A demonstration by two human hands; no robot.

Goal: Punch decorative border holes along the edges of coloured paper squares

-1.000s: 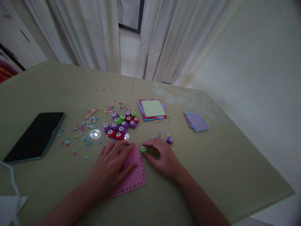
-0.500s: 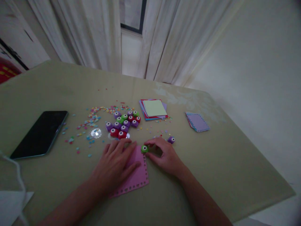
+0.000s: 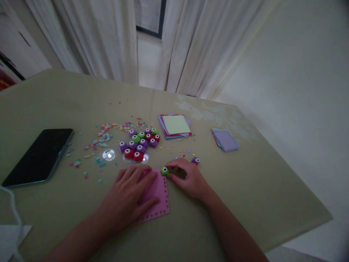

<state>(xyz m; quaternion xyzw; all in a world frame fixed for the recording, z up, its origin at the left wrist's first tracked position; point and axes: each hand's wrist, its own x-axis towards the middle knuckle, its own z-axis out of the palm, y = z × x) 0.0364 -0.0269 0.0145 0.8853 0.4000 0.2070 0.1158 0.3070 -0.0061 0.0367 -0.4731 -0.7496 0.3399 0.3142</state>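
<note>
A pink square of paper [image 3: 156, 196] lies on the table, with small shaped holes punched along its right and bottom edges. My left hand [image 3: 133, 193] rests flat over its left part, fingers spread, hiding that side. At the paper's top right corner sits a small green craft punch [image 3: 164, 170] with a star mark on its white button. My right hand [image 3: 188, 178] pinches this punch between thumb and fingers from the right. Just beyond the right hand lies a purple craft punch [image 3: 195, 160].
Several purple, green and red punches [image 3: 141, 148] stand grouped behind my left hand, amid scattered confetti [image 3: 106, 137]. Behind lies a stack of coloured paper [image 3: 177, 124]; at right, punched paper squares [image 3: 227, 140]. A black tablet [image 3: 39, 156] and a white cable [image 3: 15, 211] are at left.
The view has shifted slightly, so everything sits a little further left. Both hands keep their places on the pink paper and the green punch.
</note>
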